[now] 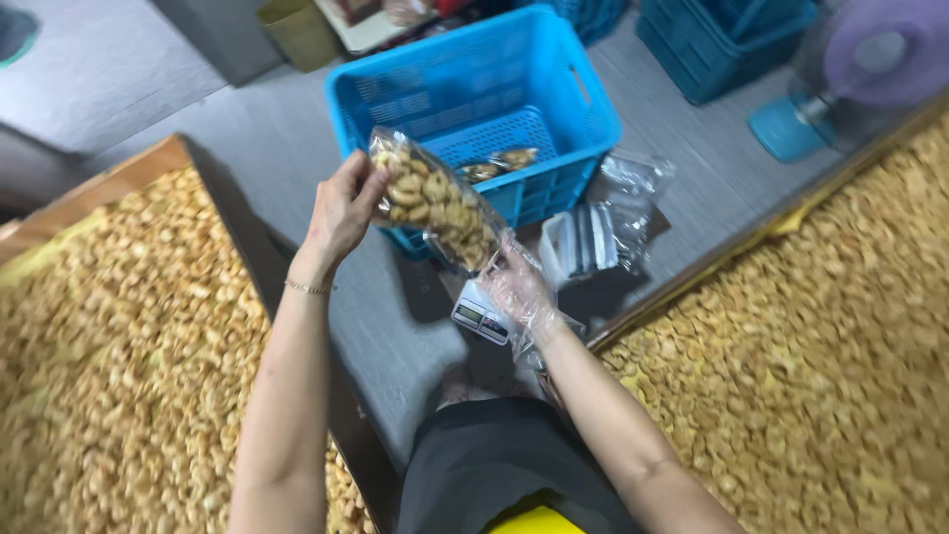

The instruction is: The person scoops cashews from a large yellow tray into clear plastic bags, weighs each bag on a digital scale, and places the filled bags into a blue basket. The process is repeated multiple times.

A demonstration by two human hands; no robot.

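Observation:
A clear plastic bag filled with golden fried snacks point(435, 201) is held between both hands, in front of a blue plastic basket point(573, 104). My left hand point(343, 208), bare with a thin bracelet at the wrist, grips the bag's upper end. My right hand point(516, 289), in a thin clear plastic glove, holds the bag's lower end. A small digital scale point(478, 318) lies on the grey floor just under my right hand. Inside the basket lies another filled snack bag point(499, 162).
Large trays heaped with loose golden snacks lie at left point(109, 346) and right point(820, 356). A pile of empty clear bags point(608, 222) rests beside the basket. Another blue crate point(722, 40) and a fan with a blue base point(870, 69) stand at the back right.

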